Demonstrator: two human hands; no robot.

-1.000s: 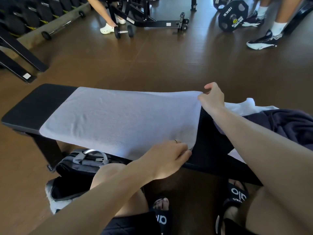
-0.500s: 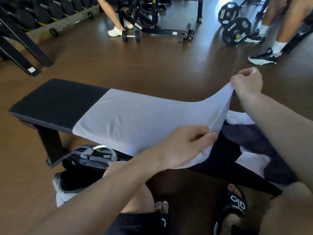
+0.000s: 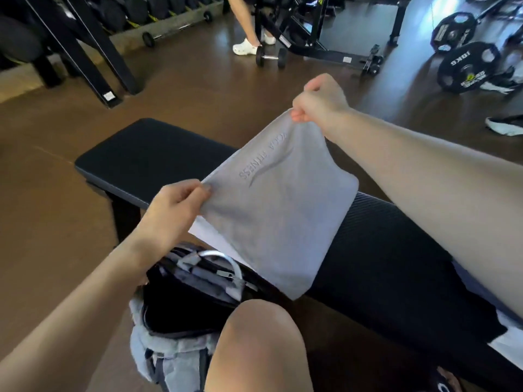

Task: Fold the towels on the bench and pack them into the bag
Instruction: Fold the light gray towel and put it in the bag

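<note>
Surface (image 3: 147, 154) carries the grey towel (image 3: 280, 216), half-folded and lifted by two corners; left hand (image 3: 172, 210) and right hand (image 3: 319, 100) each have fingers clamped on one. A slipped pinch would likely undo the fold. Bag (image 3: 181, 304) below: open, contents not discernible.

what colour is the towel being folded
Light grey, with tone-on-tone embossed lettering; the head view shows the towel pinched between the left hand and right hand.

We see a glossy brown floor (image 3: 181, 89), a dumbbell rack (image 3: 135, 9) at upper left, and weight plates (image 3: 465, 67) at upper right.
</note>
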